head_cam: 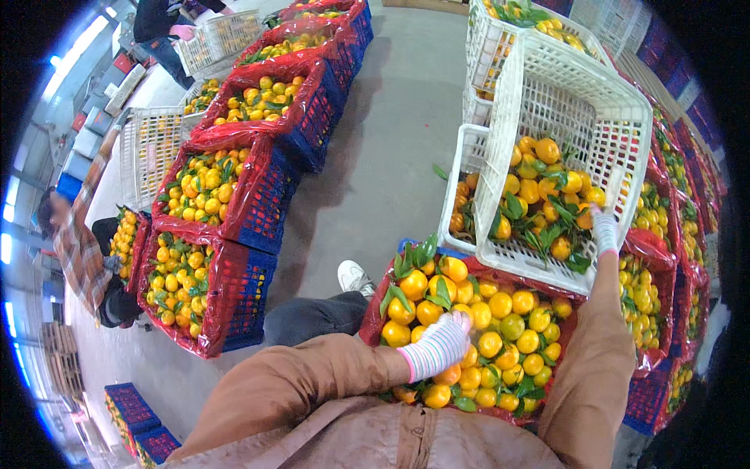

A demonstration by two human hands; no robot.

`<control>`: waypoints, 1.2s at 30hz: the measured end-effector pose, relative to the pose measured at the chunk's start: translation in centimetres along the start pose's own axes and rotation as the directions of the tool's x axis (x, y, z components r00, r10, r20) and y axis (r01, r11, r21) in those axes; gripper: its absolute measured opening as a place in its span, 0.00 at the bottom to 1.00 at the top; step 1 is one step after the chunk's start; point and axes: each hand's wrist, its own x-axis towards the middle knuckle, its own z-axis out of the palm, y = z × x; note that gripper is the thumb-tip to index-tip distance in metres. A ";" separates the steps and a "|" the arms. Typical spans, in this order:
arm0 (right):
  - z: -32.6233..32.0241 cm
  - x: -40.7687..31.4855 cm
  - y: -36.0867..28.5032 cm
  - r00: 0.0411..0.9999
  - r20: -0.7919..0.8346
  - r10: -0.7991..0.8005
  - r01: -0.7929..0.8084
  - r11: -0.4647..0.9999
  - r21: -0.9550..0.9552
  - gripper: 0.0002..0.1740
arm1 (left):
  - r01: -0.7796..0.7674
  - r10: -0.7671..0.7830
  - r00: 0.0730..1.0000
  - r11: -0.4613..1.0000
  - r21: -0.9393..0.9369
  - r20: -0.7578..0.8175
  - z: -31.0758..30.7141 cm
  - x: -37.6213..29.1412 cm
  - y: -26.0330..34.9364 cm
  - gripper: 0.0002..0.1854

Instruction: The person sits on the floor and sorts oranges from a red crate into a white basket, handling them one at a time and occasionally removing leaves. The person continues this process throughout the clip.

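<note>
My left hand (439,346), in a striped fingerless glove, rests on the oranges (501,305) in a crate lined with red plastic film (375,328); its fingers are bent down, and whether they grip a fruit cannot be told. My right hand (603,228), gloved alike, reaches into a tilted white plastic crate (621,135), its fingertips at an orange (584,217) by the crate's right side. Leafy oranges (527,190) lie low in that crate, which stands partly over another white crate (451,217) and the far edge of the lined one.
Rows of blue crates (252,293) with red liners and fruit stand left across the grey floor (375,146). One person (82,252) sits far left; another (161,41) stands at the upper left by a white crate. More filled crates (647,264) line the right side.
</note>
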 end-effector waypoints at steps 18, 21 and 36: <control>3.8 -29.0 -10.8 0.625 0.758 -0.188 0.129 0.982 0.137 0.48 | -0.099 0.076 0.992 0.962 0.255 0.097 1.1 0.1 -1.2 0.20; 4.8 -29.8 -12.3 0.646 0.735 -0.205 0.095 0.977 0.190 0.48 | -0.074 0.044 0.989 0.974 0.215 0.139 1.3 0.3 -1.5 0.22; 5.1 -29.5 -9.6 0.614 0.769 -0.176 0.050 0.982 0.184 0.54 | -0.125 0.096 0.987 0.964 0.235 0.132 0.4 0.1 -1.7 0.24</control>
